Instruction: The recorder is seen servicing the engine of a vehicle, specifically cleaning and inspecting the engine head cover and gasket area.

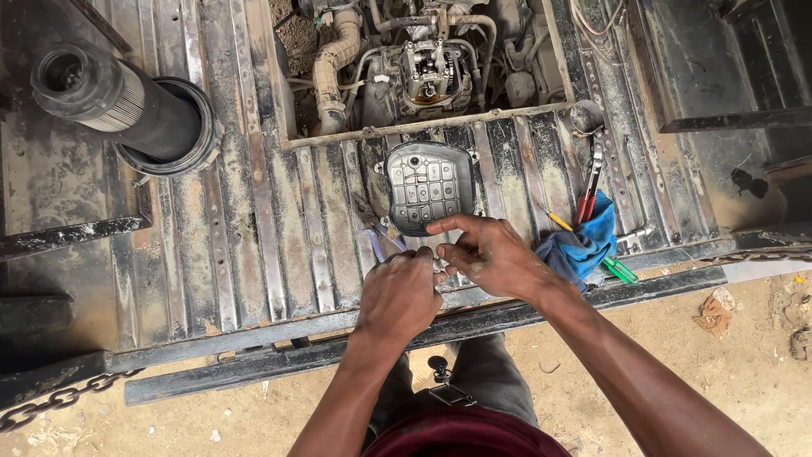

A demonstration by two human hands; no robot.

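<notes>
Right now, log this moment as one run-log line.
left hand: pinching small part, unclear | right hand: touching same part | metal cover: inside-up on truck bed | blue rag: right, with pliers

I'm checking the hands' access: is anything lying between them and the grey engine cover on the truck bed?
Nothing visible blocks it. The cover lies just beyond both hands; the right hand's fingertips almost reach its near edge. Blue-handled pliers lie beside the left hand, left of the cover, not across the way.

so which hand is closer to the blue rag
Right. The right hand sits just left of the blue rag, almost touching it; the left hand is farther left, beyond the right one.
</notes>
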